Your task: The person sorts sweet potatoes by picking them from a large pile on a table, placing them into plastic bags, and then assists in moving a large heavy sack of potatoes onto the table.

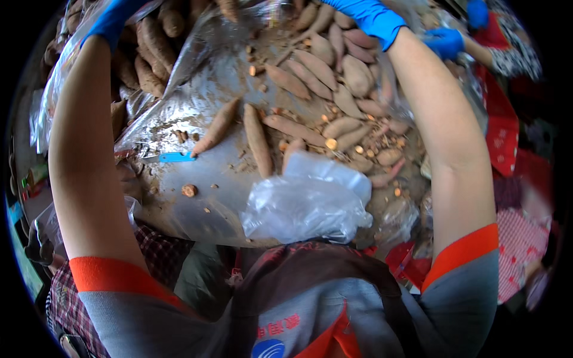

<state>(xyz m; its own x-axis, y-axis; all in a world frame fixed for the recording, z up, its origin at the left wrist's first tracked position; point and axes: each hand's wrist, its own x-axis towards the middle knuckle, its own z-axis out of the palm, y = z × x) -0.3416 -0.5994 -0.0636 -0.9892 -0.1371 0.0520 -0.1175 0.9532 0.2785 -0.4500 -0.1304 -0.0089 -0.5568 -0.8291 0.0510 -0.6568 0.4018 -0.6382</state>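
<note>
"Is the gloved left hand (116, 19) or right hand (371, 18) gripping anything?"

"Can't tell; the upper edge cuts off the fingers."

"And the sweet potatoes (315, 68)?"

"Heaped beside the left hand, where the plastic sheet (206, 45) perhaps keeps that pile apart; others lie loose below the right."

"The blue-handled knife (176, 157)?"

"Beside one loose tuber's tip, probably for easy reach. The crumpled bag (304, 206) sits nearest the body, seemingly parked aside."
</note>
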